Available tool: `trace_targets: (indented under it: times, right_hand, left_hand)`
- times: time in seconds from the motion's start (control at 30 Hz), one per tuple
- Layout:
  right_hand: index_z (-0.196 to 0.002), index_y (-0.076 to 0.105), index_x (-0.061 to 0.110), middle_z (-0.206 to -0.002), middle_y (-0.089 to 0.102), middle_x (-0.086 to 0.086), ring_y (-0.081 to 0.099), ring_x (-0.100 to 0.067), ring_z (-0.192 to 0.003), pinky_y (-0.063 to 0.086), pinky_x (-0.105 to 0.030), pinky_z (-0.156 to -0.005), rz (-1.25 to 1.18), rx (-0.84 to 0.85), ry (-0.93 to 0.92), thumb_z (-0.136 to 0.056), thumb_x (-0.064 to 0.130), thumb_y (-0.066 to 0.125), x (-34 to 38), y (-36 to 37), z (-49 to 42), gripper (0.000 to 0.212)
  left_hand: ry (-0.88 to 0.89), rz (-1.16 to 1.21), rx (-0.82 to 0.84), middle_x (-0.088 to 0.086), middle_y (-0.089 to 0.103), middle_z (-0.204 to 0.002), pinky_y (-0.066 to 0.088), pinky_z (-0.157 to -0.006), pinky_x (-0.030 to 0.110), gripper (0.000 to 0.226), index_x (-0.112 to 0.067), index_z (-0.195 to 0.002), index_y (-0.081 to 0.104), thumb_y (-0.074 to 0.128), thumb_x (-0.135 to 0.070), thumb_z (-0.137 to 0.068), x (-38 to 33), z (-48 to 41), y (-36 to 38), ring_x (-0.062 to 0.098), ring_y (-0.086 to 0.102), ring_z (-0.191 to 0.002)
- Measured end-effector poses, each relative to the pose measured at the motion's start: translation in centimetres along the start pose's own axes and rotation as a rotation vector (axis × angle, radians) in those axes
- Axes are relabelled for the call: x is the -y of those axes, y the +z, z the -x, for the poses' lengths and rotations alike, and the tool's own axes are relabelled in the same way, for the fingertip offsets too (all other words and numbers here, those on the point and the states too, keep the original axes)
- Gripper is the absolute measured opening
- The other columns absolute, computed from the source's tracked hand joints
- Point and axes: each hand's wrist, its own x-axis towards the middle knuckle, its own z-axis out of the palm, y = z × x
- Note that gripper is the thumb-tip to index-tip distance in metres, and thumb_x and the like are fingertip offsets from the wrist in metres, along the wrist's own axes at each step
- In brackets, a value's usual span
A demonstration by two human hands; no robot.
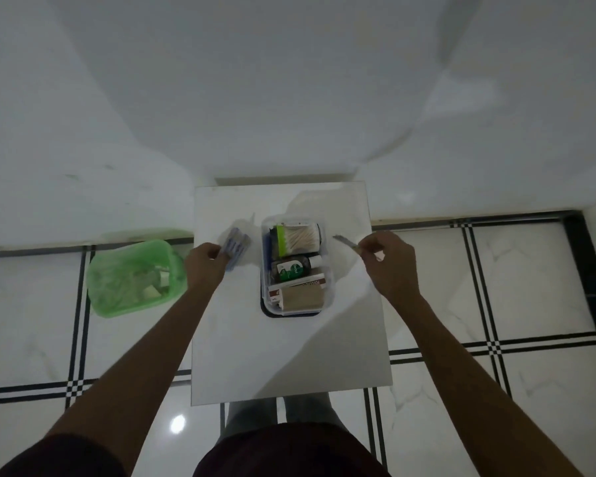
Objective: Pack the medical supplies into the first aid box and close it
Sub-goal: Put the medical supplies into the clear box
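Note:
A clear plastic first aid box [328,270] stands open on a small white table [283,356], on top of a dark lid or tray. Inside lie a pack of cotton swabs [298,239], a green-labelled bottle [295,268], a red and white carton [298,285] and a brown roll [301,299]. My left hand [205,266] is left of the box, closed on a blurred bluish flat pack [236,247]. Right of the box, my right hand [389,261] pinches a thin metal tool [345,242] whose tip points toward the box.
A green plastic basket [131,277] with a few white items stands on the tiled floor to the left of the table. White walls meet behind the table. My legs show under the table's near edge.

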Motion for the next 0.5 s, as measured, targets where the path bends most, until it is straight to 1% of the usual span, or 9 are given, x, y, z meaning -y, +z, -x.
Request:
trace_targets:
  times: [0.03,0.07,0.13,0.17,0.27,0.33,0.4,0.47,0.5]
  right_hand:
    - [-0.079,0.067,0.011,-0.077,0.068,-0.002,0.060,-0.014,-0.072,0.046,-0.020,-0.069,0.001,-0.029,-0.070,-0.077,-0.001,0.070,1.2,-0.2,0.3,0.012]
    - [-0.078,0.067,0.011,-0.078,0.069,-0.002,0.059,-0.015,-0.074,0.045,-0.023,-0.071,0.013,-0.033,-0.148,-0.077,-0.001,0.070,2.4,-0.3,0.7,0.012]
    - [-0.079,0.068,0.012,-0.081,0.070,-0.003,0.060,-0.017,-0.078,0.045,-0.031,-0.072,0.091,0.007,-0.330,-0.077,0.004,0.071,4.4,0.5,1.9,0.009]
    - [-0.080,0.068,0.013,-0.083,0.071,-0.003,0.060,-0.019,-0.081,0.045,-0.034,-0.073,0.149,0.045,-0.411,-0.077,0.007,0.071,5.0,1.2,2.5,0.007]
    - [-0.080,0.068,0.016,-0.087,0.071,-0.003,0.061,-0.022,-0.084,0.043,-0.038,-0.077,0.322,0.130,-0.556,-0.077,0.019,0.071,5.3,3.8,3.8,0.005]
    - [-0.077,0.068,0.017,-0.084,0.070,-0.002,0.060,-0.022,-0.080,0.041,-0.037,-0.074,0.411,0.135,-0.566,-0.075,0.025,0.074,4.8,5.3,4.1,0.010]
    - [-0.074,0.067,0.018,-0.080,0.068,-0.001,0.059,-0.022,-0.077,0.039,-0.036,-0.071,0.463,0.133,-0.522,-0.075,0.027,0.075,4.5,6.2,4.1,0.012]
    - [-0.074,0.068,0.020,-0.078,0.067,0.001,0.058,-0.021,-0.077,0.037,-0.035,-0.069,0.492,0.155,-0.460,-0.076,0.031,0.074,4.7,6.5,4.2,0.013]
    - [-0.075,0.070,0.021,-0.077,0.067,0.002,0.058,-0.020,-0.077,0.036,-0.035,-0.068,0.488,0.170,-0.430,-0.076,0.033,0.074,4.8,6.4,4.2,0.012]
  left_hand:
    - [-0.022,0.048,-0.020,0.018,0.071,-0.082,0.049,-0.069,0.033,0.018,-0.004,-0.082,0.069,0.068,-0.022,-0.080,0.2,0.4,-0.3,0.032,0.065,-0.076]
    - [-0.058,0.114,-0.030,0.017,0.070,-0.081,0.054,-0.071,0.036,0.015,-0.007,-0.081,0.068,0.068,-0.022,-0.080,0.3,0.8,-0.6,0.031,0.066,-0.075]
    - [-0.123,0.244,-0.032,0.014,0.068,-0.080,0.058,-0.076,0.048,0.011,-0.012,-0.082,0.065,0.069,-0.022,-0.081,0.6,1.5,-1.3,0.030,0.066,-0.075]
    - [-0.142,0.300,-0.028,0.015,0.067,-0.082,0.058,-0.076,0.050,0.010,-0.012,-0.084,0.065,0.069,-0.021,-0.082,0.7,1.9,-1.7,0.031,0.066,-0.077]
    - [-0.153,0.435,-0.040,0.019,0.067,-0.093,0.058,-0.076,0.047,0.017,-0.005,-0.094,0.065,0.069,-0.017,-0.083,0.6,2.9,-2.8,0.036,0.067,-0.091]
    - [-0.134,0.475,-0.050,0.021,0.068,-0.096,0.058,-0.076,0.046,0.021,-0.002,-0.096,0.064,0.069,-0.017,-0.083,0.3,3.4,-3.5,0.037,0.067,-0.093]
    - [-0.080,0.472,-0.063,0.021,0.069,-0.092,0.058,-0.075,0.046,0.020,-0.006,-0.093,0.066,0.070,-0.022,-0.082,-0.4,4.0,-4.1,0.036,0.068,-0.089]
    - [0.058,0.346,-0.107,0.016,0.071,-0.082,0.058,-0.072,0.043,0.015,-0.014,-0.085,0.068,0.070,-0.028,-0.080,-1.1,4.6,-4.7,0.032,0.069,-0.078]
    - [0.145,0.259,-0.144,0.014,0.072,-0.079,0.056,-0.069,0.038,0.014,-0.014,-0.084,0.069,0.070,-0.028,-0.080,-1.5,5.1,-4.9,0.027,0.068,-0.073]
